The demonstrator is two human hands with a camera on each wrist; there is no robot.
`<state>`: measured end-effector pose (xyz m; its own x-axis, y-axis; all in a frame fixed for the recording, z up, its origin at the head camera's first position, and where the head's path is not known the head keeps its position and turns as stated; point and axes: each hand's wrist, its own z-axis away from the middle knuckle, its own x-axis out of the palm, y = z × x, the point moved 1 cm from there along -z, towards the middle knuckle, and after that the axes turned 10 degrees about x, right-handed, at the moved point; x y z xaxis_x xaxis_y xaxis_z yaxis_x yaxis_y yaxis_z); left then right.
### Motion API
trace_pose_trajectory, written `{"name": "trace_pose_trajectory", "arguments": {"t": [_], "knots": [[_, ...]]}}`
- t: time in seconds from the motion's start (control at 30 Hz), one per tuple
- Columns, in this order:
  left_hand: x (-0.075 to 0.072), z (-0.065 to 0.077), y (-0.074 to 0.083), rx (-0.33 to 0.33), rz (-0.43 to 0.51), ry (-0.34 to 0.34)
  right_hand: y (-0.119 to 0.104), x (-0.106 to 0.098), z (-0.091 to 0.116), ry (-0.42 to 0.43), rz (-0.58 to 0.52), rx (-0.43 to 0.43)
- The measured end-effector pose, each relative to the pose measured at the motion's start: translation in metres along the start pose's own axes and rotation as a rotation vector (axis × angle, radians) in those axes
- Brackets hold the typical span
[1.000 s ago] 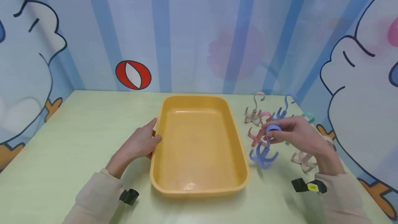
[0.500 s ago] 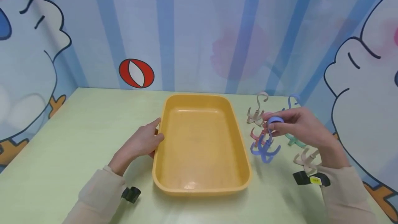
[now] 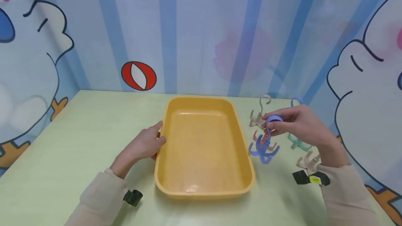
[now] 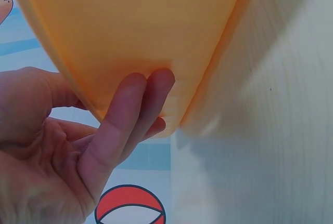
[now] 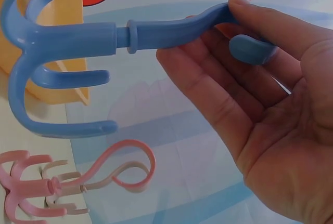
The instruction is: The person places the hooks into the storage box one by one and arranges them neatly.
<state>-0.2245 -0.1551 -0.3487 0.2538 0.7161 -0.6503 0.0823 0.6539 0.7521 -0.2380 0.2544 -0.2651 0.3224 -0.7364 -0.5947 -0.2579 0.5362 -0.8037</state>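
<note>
My left hand (image 3: 144,145) holds the left side of a yellow plastic tray (image 3: 204,196). Its thumb lies over the rim, and in the left wrist view its fingers (image 4: 117,117) rest against the outer wall. Above the table, to the tray's right, a blue multi-prong hook hanger (image 3: 263,152) hangs with its prongs down. My right hand (image 3: 301,126) pinches its curved upper hook between thumb and fingers. Behind it a pink hook hanger (image 5: 31,188) stands partly hidden on the table. No object shows inside the tray.
Farther back right stand a beige hook hanger (image 3: 257,119) and another blue hook hanger (image 3: 296,100), mostly hidden by my hand. A green hook hanger (image 3: 298,143) and a second beige one (image 3: 307,163) are near my right wrist. A patterned backdrop (image 3: 201,37) borders the table.
The blue hook hanger in my right hand has risen slightly and shifted a little left toward the tray. My left hand keeps its hold on the tray; the view has shifted slightly.
</note>
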Motion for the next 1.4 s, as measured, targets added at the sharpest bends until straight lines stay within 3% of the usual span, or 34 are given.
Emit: {"name": "trace_pose_trajectory", "arguments": {"t": [0.33,0.83,1.4], "knots": [[0.001,-0.001,-0.001,-0.005,-0.013,0.009,-0.009,0.001,-0.006,-0.040,-0.066,-0.072],[0.002,0.001,-0.001,0.005,-0.007,0.018,-0.016,0.011,-0.015,0.025,0.000,-0.041],[-0.001,0.003,0.003,0.021,-0.008,0.001,-0.023,0.028,-0.031,-0.031,-0.121,-0.026]]}}
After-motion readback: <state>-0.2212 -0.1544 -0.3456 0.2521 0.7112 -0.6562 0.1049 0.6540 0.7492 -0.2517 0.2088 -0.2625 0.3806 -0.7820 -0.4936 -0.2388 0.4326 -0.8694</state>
